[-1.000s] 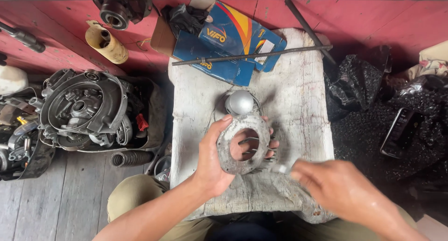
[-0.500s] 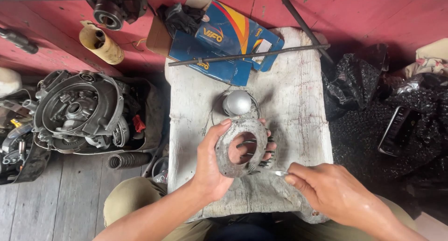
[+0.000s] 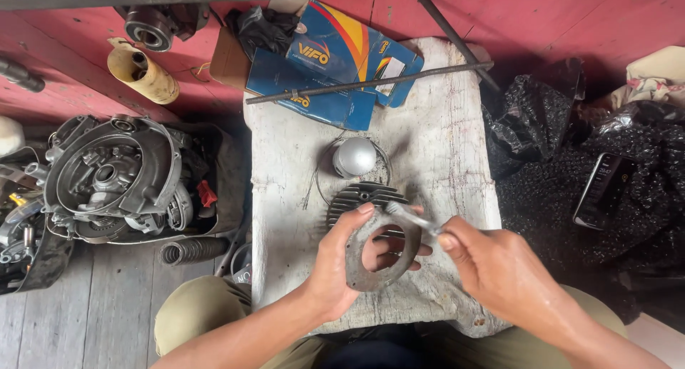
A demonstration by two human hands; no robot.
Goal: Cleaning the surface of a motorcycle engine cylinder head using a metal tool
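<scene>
Red-painted boards back our whitewashed work block (image 3: 457, 162), where a domed piston (image 3: 354, 156) stands just behind the finned engine cylinder (image 3: 374, 230). Our left hand (image 3: 335, 265) grips that cylinder by its flange, fingertips curled into the bore, tilting it toward us. Our right hand (image 3: 499, 269) pinches a slim metal tool (image 3: 410, 217), its tip touching the flange rim. We judge this a scraping or cleaning pass on the mating face; continuing calls for a steady brace and a shallow tool angle
</scene>
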